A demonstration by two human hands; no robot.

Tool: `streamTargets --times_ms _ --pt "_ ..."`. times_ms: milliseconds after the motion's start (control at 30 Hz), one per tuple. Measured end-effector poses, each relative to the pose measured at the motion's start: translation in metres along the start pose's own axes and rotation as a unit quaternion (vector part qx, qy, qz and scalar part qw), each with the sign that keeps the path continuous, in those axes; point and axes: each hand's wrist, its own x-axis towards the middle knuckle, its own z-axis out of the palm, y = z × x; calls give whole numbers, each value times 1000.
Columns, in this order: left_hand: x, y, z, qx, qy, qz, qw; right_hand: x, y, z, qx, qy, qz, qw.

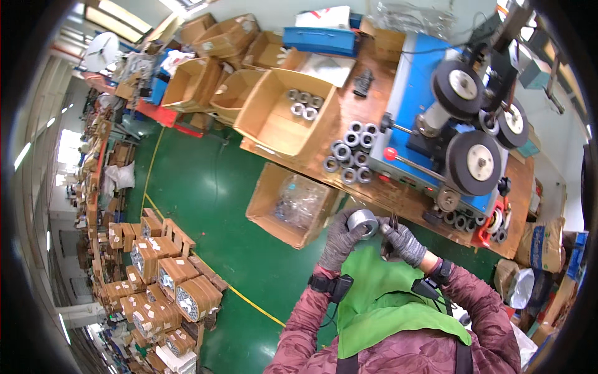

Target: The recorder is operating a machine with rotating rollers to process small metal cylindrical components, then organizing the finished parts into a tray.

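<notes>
My left hand (340,242), in a grey knit glove, is closed round a wide silver metal ring (363,223). The ring is tilted, its opening facing up and to the right. Just right of it, my right hand (406,244), gloved the same way, grips a dark hand tool (386,251). The tool's narrow end shows above the fingers and another part below them; the glove hides the rest, and its kind is unclear. Both hands are in front of the bench edge, over my green apron (380,280).
On the wooden bench (330,167) stand several metal rings (350,149), a cardboard box (277,128) with more rings, and a blue machine (408,87) with black wheels (473,163) and a red-knobbed lever (390,154). Below the bench edge sits a carton with clear plastic (302,199).
</notes>
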Motion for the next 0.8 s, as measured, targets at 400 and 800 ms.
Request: streamTargets --times_ms 400,800 --pt "-33 103 -157 22 54 151 987 43 -83 178 -361 -8 -489 794" --pt "-35 125 -200 84 61 227 968 100 -137 223 -302 -8 -407 862"
